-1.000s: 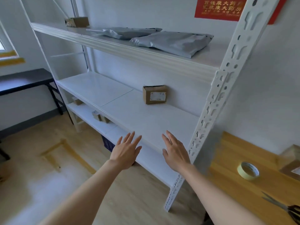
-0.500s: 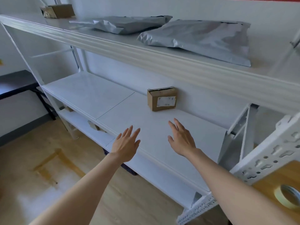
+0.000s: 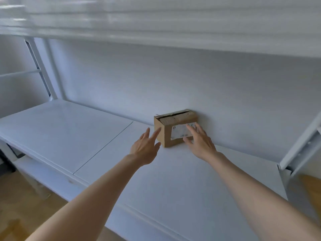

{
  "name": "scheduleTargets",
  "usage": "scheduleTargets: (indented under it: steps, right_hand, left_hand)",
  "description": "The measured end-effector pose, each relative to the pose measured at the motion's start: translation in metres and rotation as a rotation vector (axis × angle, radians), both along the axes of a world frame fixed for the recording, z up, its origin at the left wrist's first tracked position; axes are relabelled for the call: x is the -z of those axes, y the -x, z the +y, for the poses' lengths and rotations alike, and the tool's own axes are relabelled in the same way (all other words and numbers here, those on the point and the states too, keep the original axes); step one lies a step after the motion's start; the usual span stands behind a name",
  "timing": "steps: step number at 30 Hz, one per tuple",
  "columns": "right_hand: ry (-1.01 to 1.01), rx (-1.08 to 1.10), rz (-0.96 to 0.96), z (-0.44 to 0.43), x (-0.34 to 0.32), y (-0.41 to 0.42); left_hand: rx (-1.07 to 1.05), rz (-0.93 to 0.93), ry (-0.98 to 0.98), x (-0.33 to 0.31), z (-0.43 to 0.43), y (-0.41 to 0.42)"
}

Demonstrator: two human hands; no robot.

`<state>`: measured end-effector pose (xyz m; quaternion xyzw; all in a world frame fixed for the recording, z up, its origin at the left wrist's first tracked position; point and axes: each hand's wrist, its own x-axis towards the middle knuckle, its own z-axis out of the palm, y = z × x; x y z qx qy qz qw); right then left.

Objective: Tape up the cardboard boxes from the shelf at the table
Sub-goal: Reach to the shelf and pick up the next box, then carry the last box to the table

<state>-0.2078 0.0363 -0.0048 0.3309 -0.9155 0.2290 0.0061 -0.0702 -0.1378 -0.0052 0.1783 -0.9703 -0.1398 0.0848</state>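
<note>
White metal shelf (image 3: 69, 133): small brown cardboard box (image 3: 165, 134) just beyond fingertips, flaps untaped; likely light, stiff, so grip both ends. Left hand (image 3: 145, 148), right hand (image 3: 199, 143): fingers spread, empty.

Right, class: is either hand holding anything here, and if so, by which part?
Nothing is held. The left hand and right hand are open, fingers straight, at the cardboard box on the shelf; contact cannot be told.
</note>
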Motion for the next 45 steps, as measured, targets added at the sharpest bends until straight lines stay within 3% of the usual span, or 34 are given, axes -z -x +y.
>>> scheduleTargets:
  steps: [6,12,20,28,36,45]
  right_hand:
    - [0.032,0.092,-0.031,-0.026,-0.008,0.06]
    - [0.171,0.156,-0.252,-0.046,-0.013,0.11]
    - [0.235,0.172,-0.288,-0.051,-0.007,0.094]
    - [0.207,0.242,-0.304,-0.02,-0.017,0.03]
    - [0.246,0.28,-0.326,0.035,-0.032,-0.077]
    - [0.328,0.315,-0.343,0.136,-0.052,-0.243]
  left_hand:
    - [0.05,0.07,-0.188,0.018,-0.022,0.067]
    - [0.016,0.201,-0.47,0.028,-0.018,0.108]
    - [-0.007,0.285,-0.626,0.027,-0.008,0.101]
    - [-0.059,0.241,-0.726,0.02,0.006,0.053]
    - [-0.067,0.213,-0.789,-0.011,0.056,-0.052]
    - [-0.033,0.142,-0.68,-0.039,0.145,-0.198]
